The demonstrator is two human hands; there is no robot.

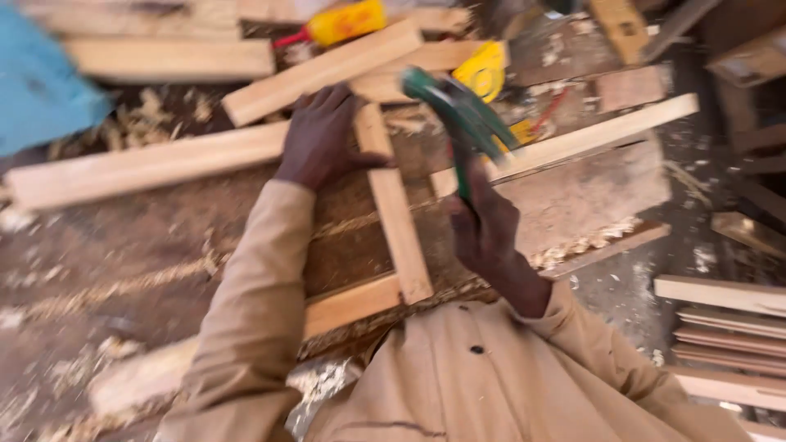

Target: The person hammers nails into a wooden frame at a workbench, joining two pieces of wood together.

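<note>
On the workbench [147,237], a narrow wooden slat [395,205] lay with its long axis running away from the person, from near the chest up toward the far boards. The left hand [321,135] rested flat and spread at the far end of that slat, fingers splayed over the neighbouring plank [323,72], thumb reaching toward the slat's edge. The right hand [485,225] sat just to the right of the slat, closed around the handle of a green hammer [458,115], whose head was raised and blurred above the slat's far end. So the slat lay between the two hands, the left one touching it and the right one apart from it with the tool.

Beyond the slat's far end stood a yellow glue bottle [344,22] and a yellow tape measure [483,72]. Right of the slat, a long pale board [589,139] crossed at an angle. Wood shavings [581,245] lay scattered beside it, and stacked boards [720,336] sat well off to the right.
</note>
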